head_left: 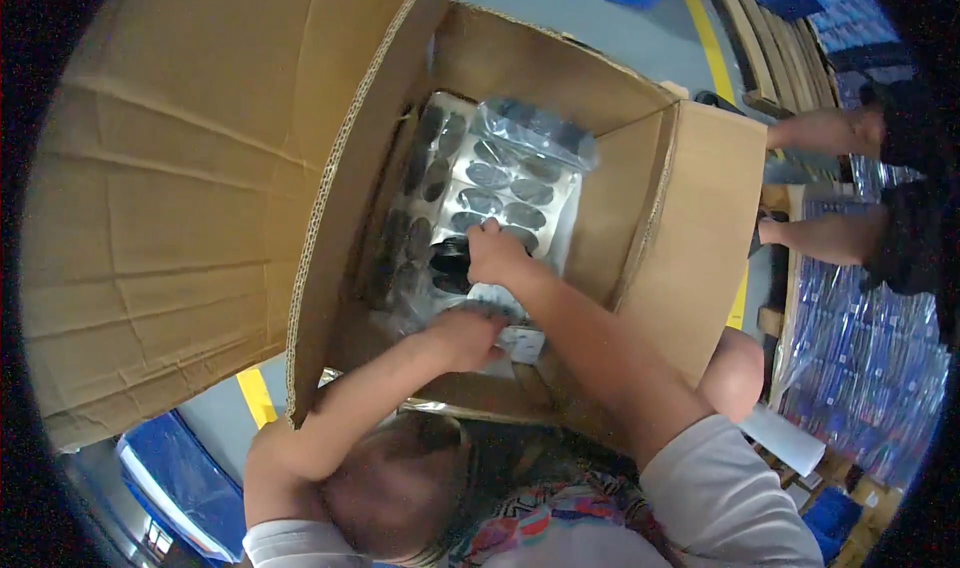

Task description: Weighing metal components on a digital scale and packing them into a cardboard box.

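Both my arms reach down into a deep cardboard box (560, 63). Inside lie pale trays (462, 206) with several dark oval pieces (487, 175) set in rows, partly under clear plastic film. My right hand (496, 255) is bent over the near end of the rows, fingers curled, right beside some black round pieces (450, 258). What its fingertips grip, if anything, is hidden. My left hand (468, 336) is lower, its fingers curled at a whitish piece (497, 300) and next to a small pale printed piece (522, 344). Its grip cannot be made out.
A clear-wrapped bundle (540, 133) lies at the box's far end. Large flaps stand out left (180, 218) and right (710, 228). Another person's bare legs (825, 133) are at right, by a pallet of wrapped stacks (850, 358). Blue containers (180, 488) stand lower left.
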Demonstrator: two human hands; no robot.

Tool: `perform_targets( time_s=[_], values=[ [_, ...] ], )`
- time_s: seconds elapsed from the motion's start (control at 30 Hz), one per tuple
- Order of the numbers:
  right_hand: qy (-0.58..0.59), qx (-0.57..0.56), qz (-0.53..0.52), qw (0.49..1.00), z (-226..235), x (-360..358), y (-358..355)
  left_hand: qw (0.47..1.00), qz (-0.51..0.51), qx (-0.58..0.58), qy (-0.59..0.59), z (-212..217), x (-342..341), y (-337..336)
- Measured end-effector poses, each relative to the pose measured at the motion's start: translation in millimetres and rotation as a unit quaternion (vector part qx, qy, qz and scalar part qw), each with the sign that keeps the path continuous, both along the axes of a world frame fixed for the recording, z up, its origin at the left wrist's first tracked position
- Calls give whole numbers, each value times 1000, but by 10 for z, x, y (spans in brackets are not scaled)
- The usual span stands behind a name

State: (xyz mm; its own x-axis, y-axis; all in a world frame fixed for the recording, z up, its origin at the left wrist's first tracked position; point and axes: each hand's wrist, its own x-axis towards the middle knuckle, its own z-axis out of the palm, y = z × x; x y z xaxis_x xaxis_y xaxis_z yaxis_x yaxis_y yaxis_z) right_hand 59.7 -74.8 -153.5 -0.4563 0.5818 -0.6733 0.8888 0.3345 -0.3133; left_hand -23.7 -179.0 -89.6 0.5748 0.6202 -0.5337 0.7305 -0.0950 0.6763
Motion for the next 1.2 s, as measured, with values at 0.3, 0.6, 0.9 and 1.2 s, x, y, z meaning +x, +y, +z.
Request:
perform_targets(
  time_s=[0.3, 0.6, 0.9, 1.2],
  values=[
    [-12, 14, 143, 990, 169, -130, -5, 997, -28, -39, 67, 158, 20, 80],
    [32, -61, 87, 994, 556, -164, 509, 999, -8, -11, 35, -41, -14, -48],
    [380, -207, -104, 896, 1393, 208, 1624, 995, 39, 88, -19, -335, -162, -64],
    [647, -310, -246, 652, 2455, 1276, 1790, 994, 100, -22, -27, -209, -149, 190]
  ],
)
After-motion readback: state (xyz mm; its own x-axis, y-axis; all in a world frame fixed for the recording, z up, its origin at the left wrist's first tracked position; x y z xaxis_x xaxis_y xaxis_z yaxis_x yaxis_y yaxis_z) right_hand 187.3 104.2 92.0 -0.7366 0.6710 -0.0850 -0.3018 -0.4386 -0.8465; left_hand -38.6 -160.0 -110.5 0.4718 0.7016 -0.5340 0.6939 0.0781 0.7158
